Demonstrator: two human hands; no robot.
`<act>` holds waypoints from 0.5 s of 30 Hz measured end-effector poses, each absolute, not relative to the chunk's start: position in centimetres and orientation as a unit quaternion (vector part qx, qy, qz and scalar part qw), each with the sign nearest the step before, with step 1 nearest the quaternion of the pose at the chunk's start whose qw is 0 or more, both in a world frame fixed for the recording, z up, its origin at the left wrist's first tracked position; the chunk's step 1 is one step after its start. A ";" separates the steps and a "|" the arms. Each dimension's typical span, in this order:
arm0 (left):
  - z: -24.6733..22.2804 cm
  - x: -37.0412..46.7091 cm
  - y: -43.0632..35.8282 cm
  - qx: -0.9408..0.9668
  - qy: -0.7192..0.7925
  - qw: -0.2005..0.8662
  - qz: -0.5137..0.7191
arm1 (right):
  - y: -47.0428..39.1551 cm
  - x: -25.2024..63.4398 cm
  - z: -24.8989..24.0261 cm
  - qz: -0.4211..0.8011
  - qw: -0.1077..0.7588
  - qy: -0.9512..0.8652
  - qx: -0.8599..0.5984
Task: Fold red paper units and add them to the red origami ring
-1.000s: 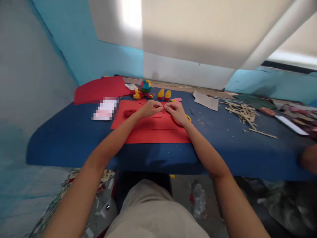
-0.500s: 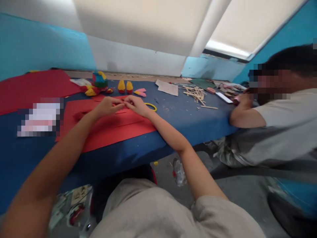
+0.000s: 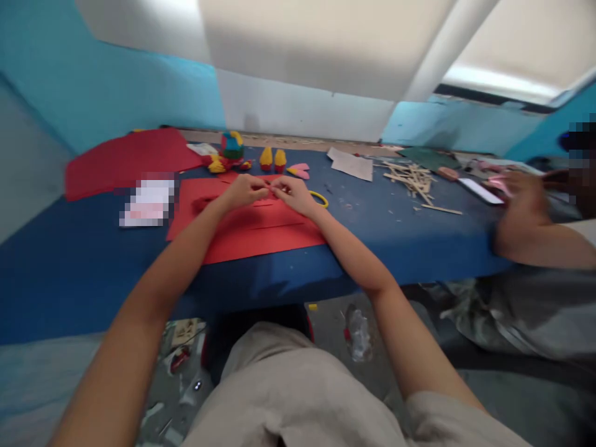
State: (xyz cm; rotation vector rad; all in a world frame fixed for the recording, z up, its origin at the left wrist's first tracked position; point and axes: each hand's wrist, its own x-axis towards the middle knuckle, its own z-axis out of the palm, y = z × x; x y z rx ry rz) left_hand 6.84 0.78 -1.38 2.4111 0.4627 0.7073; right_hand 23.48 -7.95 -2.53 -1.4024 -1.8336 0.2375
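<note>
My left hand (image 3: pixel 249 190) and my right hand (image 3: pixel 293 194) meet over the red paper sheets (image 3: pixel 233 245) on the table. Thumbs and fingertips of both hands are pinched around a small red piece of paper (image 3: pixel 269 192), mostly hidden by the fingers. Beside my right hand lies a yellow ring-shaped handle (image 3: pixel 320 198), partly covered by that hand. A dark red item (image 3: pixel 203 203) rests on the sheets to the left of my left hand; its kind is unclear. Cut or folded edges show in the red paper below my hands.
Behind my hands stand a multicoloured paper figure (image 3: pixel 231 146), two yellow-and-red pieces (image 3: pixel 272 160) and a pink piece (image 3: pixel 300 170). Thin wooden sticks (image 3: pixel 412 177) are heaped to the right. A dark red sheet (image 3: pixel 135 158) lies left. A co-worker's arm (image 3: pixel 526 217) rests at far right.
The view has swung to the left, so the table things appear further right. My hands stay pinched together over the red paper. The co-worker has mostly slipped out of the frame.
</note>
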 end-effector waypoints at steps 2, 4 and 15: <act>-1.4 6.9 0.7 0.905 0.171 0.286 0.263 | -8.0 23.5 -2.6 0.090 0.414 -0.724 -0.545; -1.4 6.9 0.5 0.907 0.167 0.286 0.258 | -8.1 23.6 -2.7 0.076 0.413 -0.726 -0.544; -2.1 6.8 0.8 0.909 0.172 0.339 0.172 | -8.8 23.3 -2.4 -0.052 0.363 -0.769 -0.524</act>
